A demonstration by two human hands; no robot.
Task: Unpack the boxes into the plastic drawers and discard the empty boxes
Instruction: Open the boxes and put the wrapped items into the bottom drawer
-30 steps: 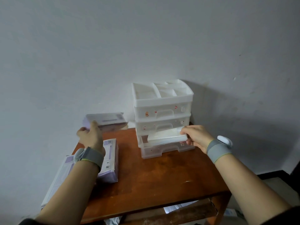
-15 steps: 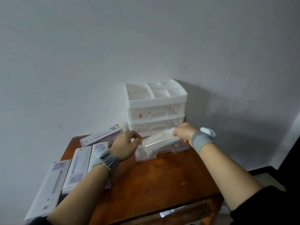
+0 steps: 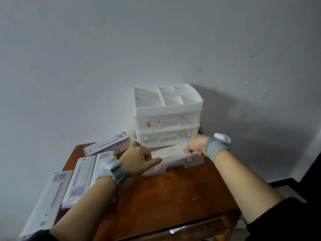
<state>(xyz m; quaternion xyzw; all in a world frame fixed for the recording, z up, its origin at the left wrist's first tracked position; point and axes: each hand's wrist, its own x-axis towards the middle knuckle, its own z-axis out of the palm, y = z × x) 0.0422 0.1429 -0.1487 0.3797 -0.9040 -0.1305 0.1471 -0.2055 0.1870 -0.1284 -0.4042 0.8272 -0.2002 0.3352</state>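
Observation:
A white plastic drawer unit (image 3: 167,117) stands at the back of the wooden table (image 3: 165,197). Its bottom drawer (image 3: 175,164) is pulled out. A clear plastic packet (image 3: 167,152) lies across the drawer's top. My right hand (image 3: 195,145) grips the packet's right end. My left hand (image 3: 139,159) rests on the packet's left end, with fingers pressing it down. Several white and purple boxes lie at the left: one (image 3: 106,144) behind my left hand and others (image 3: 79,180) side by side.
The wall rises straight behind the drawer unit. One box (image 3: 46,204) hangs over the table's left edge. The drawer unit's top tray is split into compartments. A dark skirting and floor show at the right.
My left hand put its box down at the back left and came across to the packet. My right hand lowered the packet onto the open bottom drawer.

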